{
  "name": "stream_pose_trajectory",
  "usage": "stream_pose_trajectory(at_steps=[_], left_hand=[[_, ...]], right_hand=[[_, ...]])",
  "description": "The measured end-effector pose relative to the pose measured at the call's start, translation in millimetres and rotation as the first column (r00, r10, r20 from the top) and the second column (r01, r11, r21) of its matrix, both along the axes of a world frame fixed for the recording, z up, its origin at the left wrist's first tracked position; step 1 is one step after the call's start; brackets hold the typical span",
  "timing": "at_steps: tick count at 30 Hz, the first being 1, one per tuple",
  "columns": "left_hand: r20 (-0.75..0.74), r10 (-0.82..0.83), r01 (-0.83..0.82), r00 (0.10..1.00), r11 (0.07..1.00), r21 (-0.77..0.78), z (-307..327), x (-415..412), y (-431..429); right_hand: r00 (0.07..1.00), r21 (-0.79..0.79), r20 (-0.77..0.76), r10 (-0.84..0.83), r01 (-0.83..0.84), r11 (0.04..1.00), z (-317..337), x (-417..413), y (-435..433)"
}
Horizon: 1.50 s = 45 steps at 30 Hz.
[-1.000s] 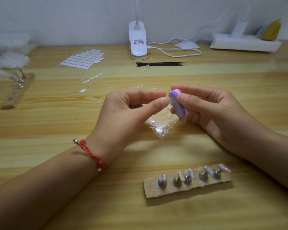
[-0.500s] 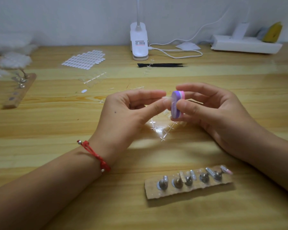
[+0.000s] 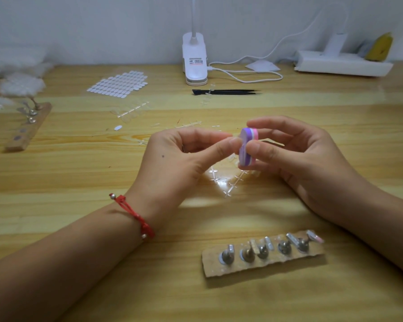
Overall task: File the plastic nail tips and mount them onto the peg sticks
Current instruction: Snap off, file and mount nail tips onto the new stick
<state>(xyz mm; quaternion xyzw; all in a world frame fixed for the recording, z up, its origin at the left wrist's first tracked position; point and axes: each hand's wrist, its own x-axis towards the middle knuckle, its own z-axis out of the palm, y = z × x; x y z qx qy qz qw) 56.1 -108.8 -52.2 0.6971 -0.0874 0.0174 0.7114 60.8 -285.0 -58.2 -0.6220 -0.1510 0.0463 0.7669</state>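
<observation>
Left hand (image 3: 184,163): thumb and forefinger pinch a clear nail tip (image 3: 235,138), scarcely discernible, against the left face of the purple-pink file block (image 3: 248,148). Right hand (image 3: 312,163): thumb and fingers grip that block above the table. Near right: board of peg sticks (image 3: 263,254).

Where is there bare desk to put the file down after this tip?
Bare desk lies between the left peg block and the left hand; also right of the tweezers, in front of the power strip; and in front of the near peg block. Crowded: clear sprues under the file, more behind it.
</observation>
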Motion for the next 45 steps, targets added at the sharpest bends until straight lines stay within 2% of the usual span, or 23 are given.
stream_pose_trajectory(at_steps=[7, 15, 20, 24, 28, 32, 35, 39, 42, 45], left_hand=[[0.017, -0.007, 0.005, 1.000, 0.995, 0.102, -2.1, 2.0, 2.5], [0.132, -0.012, -0.015, 0.991, 0.980, 0.201, -2.2, 0.5, 0.6], [0.145, -0.059, 0.034, 0.988, 0.985, 0.171, -2.1, -1.3, 0.8], [0.118, -0.128, 0.109, 0.985, 0.982, 0.151, -0.2, -3.8, -1.5], [0.135, -0.071, 0.060, 0.988, 0.995, 0.079, -1.1, -2.6, -0.9], [0.126, -0.108, 0.094, 0.986, 0.989, 0.111, -0.8, -4.3, -4.1], [0.085, -0.097, 0.091, 0.992, 0.993, 0.077, 0.2, -4.4, -2.8], [0.056, -0.096, 0.093, 0.994, 0.994, 0.053, 0.7, -4.1, -2.8], [0.044, -0.078, 0.076, 0.996, 0.996, 0.050, 1.5, -3.1, -1.8], [0.027, -0.113, 0.111, 0.993, 0.992, 0.061, 1.6, -4.0, -2.4]], right_hand=[[1.000, 0.000, -0.002, -0.006, 0.006, 1.000, -0.9, 0.8, -0.3], [1.000, -0.005, -0.014, 0.007, -0.007, 1.000, -0.7, 1.2, -0.7], [0.999, -0.029, -0.038, 0.031, -0.032, 0.999, 0.3, 0.6, -0.9], [0.994, 0.058, -0.105, -0.006, 0.012, 0.998, 1.8, 3.1, -2.6], [0.995, -0.014, -0.093, 0.033, -0.035, 0.999, 2.7, 1.1, -0.8], [0.991, 0.067, -0.131, -0.002, 0.011, 0.998, 2.6, 2.3, -2.4], [0.993, 0.036, -0.119, 0.025, -0.021, 0.999, 3.0, 1.8, -1.4], [0.989, 0.083, -0.145, 0.008, 0.005, 0.997, 3.0, 2.7, -2.3], [0.990, 0.045, -0.131, 0.047, -0.041, 0.998, 3.0, 1.6, -1.0], [0.985, 0.122, -0.173, 0.009, 0.012, 0.992, 3.1, 3.7, -1.7]])
